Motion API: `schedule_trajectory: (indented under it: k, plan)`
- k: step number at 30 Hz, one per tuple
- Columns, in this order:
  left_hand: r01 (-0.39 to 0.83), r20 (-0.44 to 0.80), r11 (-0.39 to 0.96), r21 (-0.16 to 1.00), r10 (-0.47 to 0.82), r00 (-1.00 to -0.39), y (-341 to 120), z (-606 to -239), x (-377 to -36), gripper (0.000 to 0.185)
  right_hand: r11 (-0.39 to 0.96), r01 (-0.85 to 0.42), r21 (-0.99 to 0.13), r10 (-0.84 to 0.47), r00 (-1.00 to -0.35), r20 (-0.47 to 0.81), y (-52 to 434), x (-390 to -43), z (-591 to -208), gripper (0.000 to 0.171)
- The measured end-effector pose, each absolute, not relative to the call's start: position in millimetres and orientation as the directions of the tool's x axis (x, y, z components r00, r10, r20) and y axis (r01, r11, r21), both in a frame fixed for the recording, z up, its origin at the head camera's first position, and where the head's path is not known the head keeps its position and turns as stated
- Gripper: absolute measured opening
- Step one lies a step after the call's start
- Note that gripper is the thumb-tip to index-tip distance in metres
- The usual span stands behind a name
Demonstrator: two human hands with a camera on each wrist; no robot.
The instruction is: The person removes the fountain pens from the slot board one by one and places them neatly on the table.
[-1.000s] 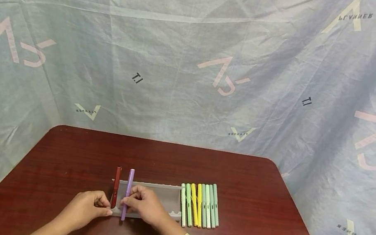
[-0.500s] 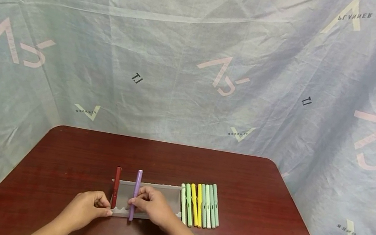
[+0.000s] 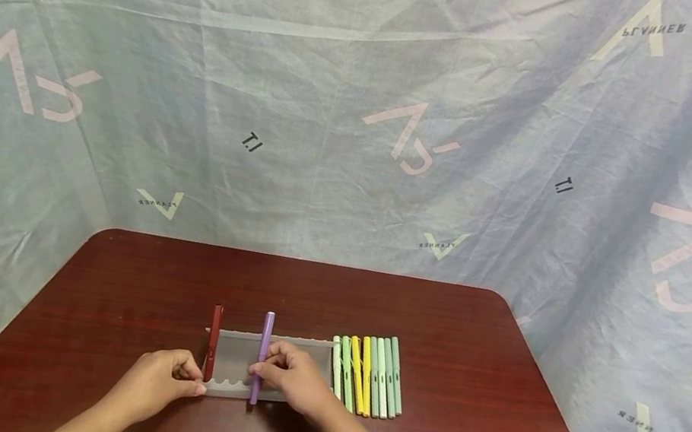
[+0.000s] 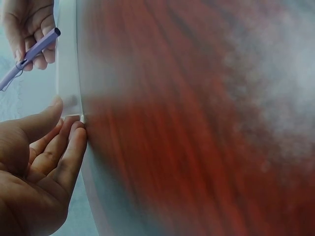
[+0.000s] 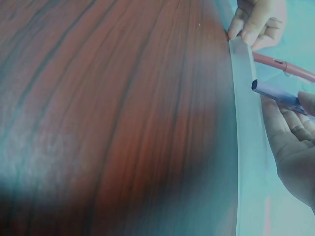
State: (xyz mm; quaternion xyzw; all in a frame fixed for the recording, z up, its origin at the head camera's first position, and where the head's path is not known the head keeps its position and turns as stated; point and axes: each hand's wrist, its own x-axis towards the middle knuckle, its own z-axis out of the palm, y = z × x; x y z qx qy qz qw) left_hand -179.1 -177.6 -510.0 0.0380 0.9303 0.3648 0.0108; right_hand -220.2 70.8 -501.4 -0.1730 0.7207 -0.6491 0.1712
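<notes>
A long translucent tray (image 3: 234, 355) with notched edges lies on the table. Its front left corner is pinched between the thumb and fingers of my left hand (image 3: 160, 380). A dark red pen (image 3: 214, 339) lies across the tray's left end, close to those fingers. My right hand (image 3: 297, 383) pinches a purple pen (image 3: 266, 333) over the middle of the tray, pointing front to back. The right wrist view shows the purple pen's end (image 5: 266, 88) above the tray's front rim (image 5: 243, 123); whether it touches the notches I cannot tell.
Several green, yellow and mint pens (image 3: 376, 377) lie side by side at the tray's right end. Around them is the dark red wooden table (image 3: 461, 391). A grey printed cloth (image 3: 323, 189) hangs behind and at both sides.
My right hand has moved the purple pen rightward along the tray, away from the red pen. The left hand has stayed at the tray's corner.
</notes>
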Motion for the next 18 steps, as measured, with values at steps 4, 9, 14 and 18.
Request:
schedule_trajectory:
  k: [4, 9, 14, 18]
  plan:
    - [0.06, 0.002, 0.724, 0.687, 0.081, -0.997, -177, -509, -179, 0.018, 0.085, -0.015, -0.996, -0.472, -0.881, -0.027, 77, -220, -500, 0.016]
    - [0.057, -0.002, 0.724, 0.688, 0.08, -0.997, -177, -508, -178, 0.018, 0.093, -0.02, -0.995, -0.472, -0.881, -0.026, 87, -221, -501, 0.017]
    - [0.061, 0.004, 0.725, 0.686, 0.079, -0.997, -177, -509, -178, 0.019, 0.087, -0.022, -0.996, -0.465, -0.885, -0.021, 96, -221, -502, 0.017]
    - [0.059, 0.007, 0.722, 0.69, 0.075, -0.997, -177, -508, -177, 0.019, 0.083, -0.02, -0.996, -0.458, -0.889, -0.021, 101, -221, -502, 0.017]
